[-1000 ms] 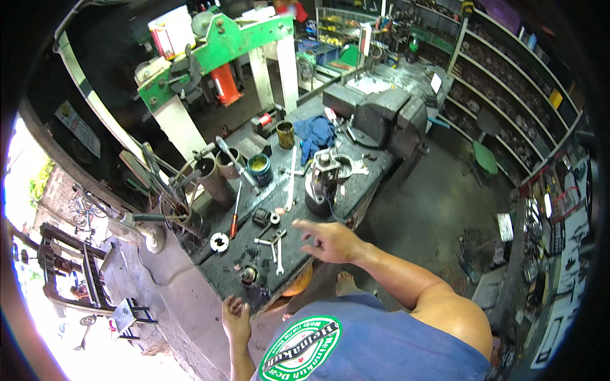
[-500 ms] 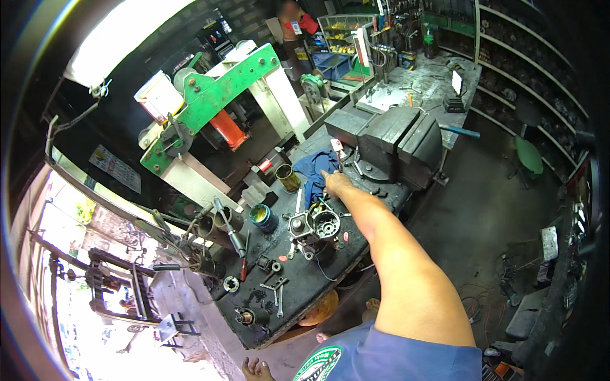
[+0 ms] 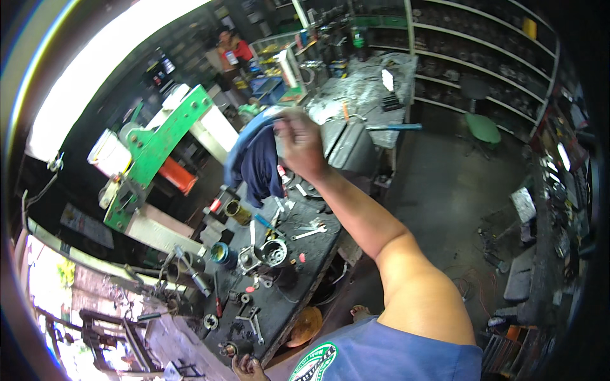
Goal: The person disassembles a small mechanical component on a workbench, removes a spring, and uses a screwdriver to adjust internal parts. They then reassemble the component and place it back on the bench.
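Note:
My right hand is raised above the workbench, its fingers closed on a dark blue cloth. The cloth hangs down from the grip in folds and hides part of the bench vise. At the lower edge, my left hand has its fingers apart and a little curled, near a dark cylindrical part at the bench's near end. Below the cloth, a silver metal casing with a round opening lies on the bench. A wrench rests to its right.
A blue-green jar and a yellowish can stand along the bench's left side. Crossed wrenches lie near the front. Beyond is a green press frame. A person is at the back; a green stool stands right.
My right hand has lifted the blue cloth off the bench, uncovering a wrench. My left hand has moved slightly up toward the bench end. The whole view has shifted.

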Demonstrator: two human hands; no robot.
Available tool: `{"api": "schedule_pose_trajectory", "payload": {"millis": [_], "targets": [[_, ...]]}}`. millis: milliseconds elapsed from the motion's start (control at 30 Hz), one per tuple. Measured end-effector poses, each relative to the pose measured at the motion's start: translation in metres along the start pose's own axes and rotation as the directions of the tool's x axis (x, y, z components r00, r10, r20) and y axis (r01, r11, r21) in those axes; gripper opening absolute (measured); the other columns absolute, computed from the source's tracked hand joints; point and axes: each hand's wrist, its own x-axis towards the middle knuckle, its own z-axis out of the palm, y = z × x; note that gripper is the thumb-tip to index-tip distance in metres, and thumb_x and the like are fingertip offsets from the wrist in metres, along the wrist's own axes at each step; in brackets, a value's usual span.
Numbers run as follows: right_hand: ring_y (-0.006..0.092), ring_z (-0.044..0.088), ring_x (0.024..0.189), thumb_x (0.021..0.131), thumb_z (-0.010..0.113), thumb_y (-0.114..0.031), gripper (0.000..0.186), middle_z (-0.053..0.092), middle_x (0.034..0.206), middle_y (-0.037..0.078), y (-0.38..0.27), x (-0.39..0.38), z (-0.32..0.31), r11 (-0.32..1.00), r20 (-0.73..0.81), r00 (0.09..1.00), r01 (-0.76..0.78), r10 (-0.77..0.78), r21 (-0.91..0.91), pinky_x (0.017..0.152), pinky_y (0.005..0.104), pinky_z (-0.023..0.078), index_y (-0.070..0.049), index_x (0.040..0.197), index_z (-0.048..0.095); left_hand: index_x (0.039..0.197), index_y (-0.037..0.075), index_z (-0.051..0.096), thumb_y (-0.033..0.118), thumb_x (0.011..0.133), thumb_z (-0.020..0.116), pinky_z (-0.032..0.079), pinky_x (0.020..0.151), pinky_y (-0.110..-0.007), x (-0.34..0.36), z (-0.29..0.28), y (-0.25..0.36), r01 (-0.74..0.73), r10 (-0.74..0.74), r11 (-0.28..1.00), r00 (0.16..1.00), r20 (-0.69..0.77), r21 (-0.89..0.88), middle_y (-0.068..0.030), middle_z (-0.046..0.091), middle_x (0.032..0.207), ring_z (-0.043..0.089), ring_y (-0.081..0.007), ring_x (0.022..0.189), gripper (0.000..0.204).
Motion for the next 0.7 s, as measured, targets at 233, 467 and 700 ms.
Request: {"api": "schedule_pose_trajectory", "payload": {"millis": [233, 467, 700], "targets": [[0.024, 0.071, 0.125, 0.097, 0.089, -0.045, 0.072, 0.074, 0.14, 0.013, -0.041, -0.079, -0.152, 0.237, 0.096, 0.525, -0.532, 0.846, 0.813, 0.11, 0.0413, 0.056, -0.001, 0.148, 0.066, 0.165, 0.005, 0.044, 0.002, 0.099, 0.079, 0.056, 0.1, -0.036, 0.052, 0.094, 0.009, -0.216, 0.292, 0.955, 0.794, 0.533, -0.202, -0.0155, 0.072, 0.136, 0.069, -0.0217, 0.114, 0.075], [0.0239, 0.072, 0.124, 0.096, 0.089, -0.048, 0.071, 0.075, 0.137, 0.013, -0.14, -0.174, -0.255, 0.009, 0.292, 0.457, -0.55, 0.84, 0.835, 0.11, 0.0409, 0.057, -0.001, 0.144, 0.069, 0.168, 0.004, 0.04, 0.022, 0.086, 0.093, 0.042, 0.124, -0.056, 0.02, 0.194, 0.1, -0.693, 0.678, 0.573, 0.101, 0.728, -0.438, -0.0311, 0.041, 0.171, 0.045, -0.045, 0.156, 0.099], [0.0237, 0.072, 0.123, 0.095, 0.089, -0.051, 0.07, 0.077, 0.133, 0.012, -0.23, -0.215, -0.245, -0.152, 0.474, 0.342, -0.659, 0.812, 0.736, 0.109, 0.0405, 0.057, -0.001, 0.14, 0.072, 0.178, 0.014, 0.029, 0.088, 0.07, 0.088, 0.024, 0.133, -0.068, -0.035, 0.352, 0.139, -0.629, 0.837, 0.363, -0.103, 0.537, -0.687, -0.0342, 0.012, 0.184, 0.023, -0.0571, 0.167, 0.144]]}}
